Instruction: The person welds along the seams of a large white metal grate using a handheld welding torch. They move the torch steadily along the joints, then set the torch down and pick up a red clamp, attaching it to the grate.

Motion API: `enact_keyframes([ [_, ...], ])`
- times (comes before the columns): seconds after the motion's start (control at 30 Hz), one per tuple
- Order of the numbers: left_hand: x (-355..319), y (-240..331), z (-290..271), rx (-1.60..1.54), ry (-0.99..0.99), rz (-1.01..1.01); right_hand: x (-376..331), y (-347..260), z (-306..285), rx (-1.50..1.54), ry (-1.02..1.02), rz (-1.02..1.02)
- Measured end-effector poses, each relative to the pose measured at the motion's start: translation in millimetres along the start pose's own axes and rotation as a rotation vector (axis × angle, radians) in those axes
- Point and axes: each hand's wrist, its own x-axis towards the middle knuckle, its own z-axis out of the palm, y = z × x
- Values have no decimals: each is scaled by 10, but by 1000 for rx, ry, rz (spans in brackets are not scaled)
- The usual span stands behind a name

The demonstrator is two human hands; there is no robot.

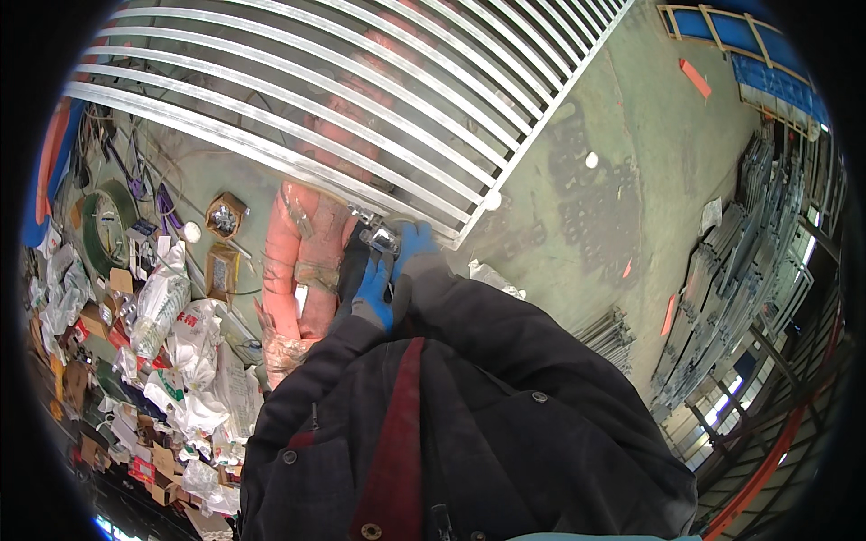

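A small silver and dark metal device (pixel 383 239), too small to name, sits at the near edge of a silver slatted metal panel (pixel 433 135). My right hand (pixel 416 242), in a blue and grey glove, is closed at the device's right side. Just below the device, my left hand (pixel 372 293), gloved alike, has its fingers stretched up toward it. Whether those fingertips touch the device I cannot tell. Under the panel and to the left of my hands lie large pink wrapped bundles (pixel 311 239).
Plastic bags (pixel 194 338), cardboard and loose packaging lie heaped at the left. Two small open boxes (pixel 225 216) of parts stand near the bundles. Long grey metal profiles (pixel 722 279) are stacked at the right. A blue rack (pixel 776 81) is at the far right.
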Motion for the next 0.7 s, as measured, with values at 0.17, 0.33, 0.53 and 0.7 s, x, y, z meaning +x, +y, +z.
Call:
enact_keyframes([
  [0.17, 15, -37, -85, -15, 43, -37, 82, -135, 20, -3, -25, -32],
  [0.33, 65, -42, -306, -105, 119, -79, 231, -389, 96, -105, -51, -111],
  [0.53, 43, -49, -363, -79, 200, -65, 326, -470, 247, -155, -3, -157],
  [0.7, 153, -18, -460, -163, 282, -108, 515, -558, 283, -88, -30, -155],
])
